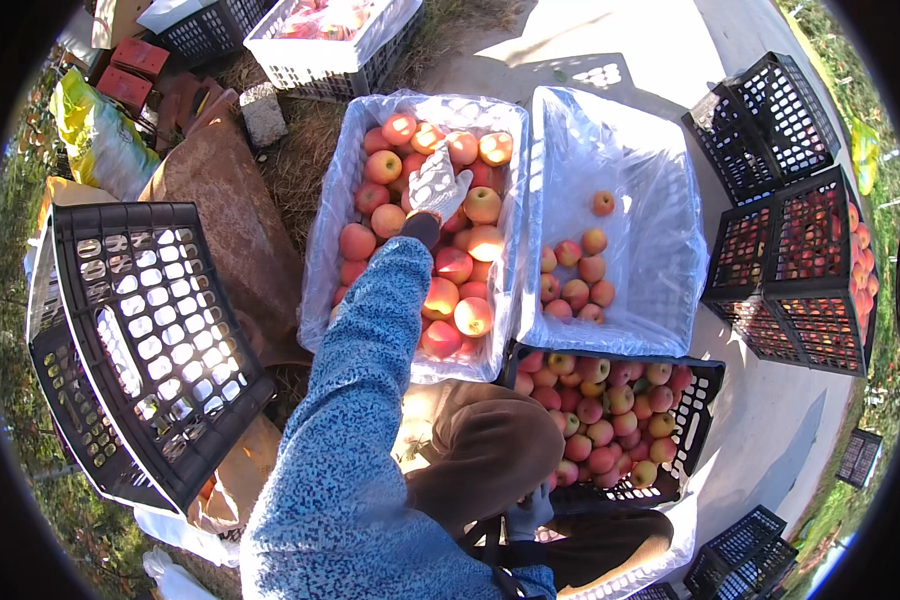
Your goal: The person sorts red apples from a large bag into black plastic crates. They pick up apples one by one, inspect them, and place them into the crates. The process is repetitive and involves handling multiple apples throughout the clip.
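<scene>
My left hand (436, 186), in a pale knitted glove, rests over the apples in a plastic-lined crate (317, 262). Its thumb points out to the right. Red and yellow apples (452, 264) lie all around it, and whether its fingers grip one is hidden from above. My right hand (529, 516), also gloved, is low between my knees, beside a black crate (701, 427) of smaller-looking apples (607, 420). My leg covers part of that hand, so its grip cannot be seen. A second lined crate (645, 225) holds several apples (576, 281) towards its left side.
Black slatted crates (154, 322) stand tilted at left beside a rusty metal sheet (210, 217). Another lined white crate (307, 64) with apples is at the top. On the right are a crate (769, 124) and stacked apple crates (787, 270) on concrete. A concrete block (263, 114) lies near.
</scene>
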`<state>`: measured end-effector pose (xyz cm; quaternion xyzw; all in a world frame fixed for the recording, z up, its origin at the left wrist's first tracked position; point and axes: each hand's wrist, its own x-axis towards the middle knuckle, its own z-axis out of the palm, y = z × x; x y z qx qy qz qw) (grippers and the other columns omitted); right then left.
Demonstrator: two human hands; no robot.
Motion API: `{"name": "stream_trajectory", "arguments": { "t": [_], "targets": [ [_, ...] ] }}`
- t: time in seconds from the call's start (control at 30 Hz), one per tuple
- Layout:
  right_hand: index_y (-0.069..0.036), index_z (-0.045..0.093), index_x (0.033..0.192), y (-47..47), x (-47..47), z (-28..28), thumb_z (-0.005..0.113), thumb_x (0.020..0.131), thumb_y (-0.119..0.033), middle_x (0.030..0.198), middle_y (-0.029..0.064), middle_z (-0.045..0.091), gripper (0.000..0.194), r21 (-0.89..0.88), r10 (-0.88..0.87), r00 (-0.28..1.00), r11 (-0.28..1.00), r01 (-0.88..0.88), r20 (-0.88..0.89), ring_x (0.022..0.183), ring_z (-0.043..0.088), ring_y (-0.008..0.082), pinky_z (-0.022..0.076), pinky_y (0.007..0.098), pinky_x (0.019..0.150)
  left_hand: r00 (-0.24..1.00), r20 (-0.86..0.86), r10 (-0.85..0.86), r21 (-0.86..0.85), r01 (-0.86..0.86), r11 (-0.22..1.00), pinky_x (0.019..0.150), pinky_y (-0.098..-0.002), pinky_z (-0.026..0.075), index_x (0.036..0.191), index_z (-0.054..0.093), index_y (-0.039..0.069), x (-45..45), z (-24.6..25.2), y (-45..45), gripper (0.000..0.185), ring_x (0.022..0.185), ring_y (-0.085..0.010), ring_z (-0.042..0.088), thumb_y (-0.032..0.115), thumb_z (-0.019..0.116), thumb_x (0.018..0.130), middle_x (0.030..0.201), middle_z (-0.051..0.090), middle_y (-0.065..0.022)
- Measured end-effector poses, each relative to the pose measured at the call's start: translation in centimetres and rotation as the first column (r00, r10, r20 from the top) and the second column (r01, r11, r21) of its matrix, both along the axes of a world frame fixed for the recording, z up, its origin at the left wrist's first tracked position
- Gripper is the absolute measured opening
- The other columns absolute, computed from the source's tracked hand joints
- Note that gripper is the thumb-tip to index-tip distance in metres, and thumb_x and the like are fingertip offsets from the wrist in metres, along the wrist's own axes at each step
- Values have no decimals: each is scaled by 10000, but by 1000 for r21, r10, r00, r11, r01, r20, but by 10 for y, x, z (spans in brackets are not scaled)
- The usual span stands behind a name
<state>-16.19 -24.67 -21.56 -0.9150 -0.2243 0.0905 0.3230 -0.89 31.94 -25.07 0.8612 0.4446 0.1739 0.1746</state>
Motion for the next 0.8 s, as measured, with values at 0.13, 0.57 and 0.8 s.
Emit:
{"name": "stream_trajectory", "arguments": {
  "t": [0.13, 0.57, 0.8],
  "targets": [
    [-139, 689, 999, 1, 1, 3, 791, 738, -140, 1028, 48, 691, 280, -4, 26, 999, 1000, -26, 27, 659, 676, 203, 542, 317, 580, 998, 46, 45, 53, -47, 997, 998, -481, 459, 1495, 384, 46, 22, 1, 15, 711, 1162, -390, 602, 423, 560, 919, 1377, 556, -234],
    [-129, 690, 1015, 0, 2, 0, 788, 753, -144, 1046, 60, 693, 280, 17, 30, 999, 999, -31, 36, 692, 676, 212, 530, 311, 581, 909, 338, 245, -192, -188, 963, 980, -445, 486, 1357, 538, 64, -32, -1, 40, 467, 1120, -380, 635, 311, 518, 962, 1265, 644, -186],
    [-136, 670, 976, 1, 2, 0, 786, 725, -159, 1009, 63, 685, 277, 48, 23, 999, 999, -24, 35, 716, 681, 260, 546, 343, 615, 679, 658, 326, -497, 67, 865, 875, -312, 544, 1318, 541, -4, -129, 43, 21, 326, 950, -184, 670, 88, 549, 1005, 1091, 693, -122]
  ]
}}
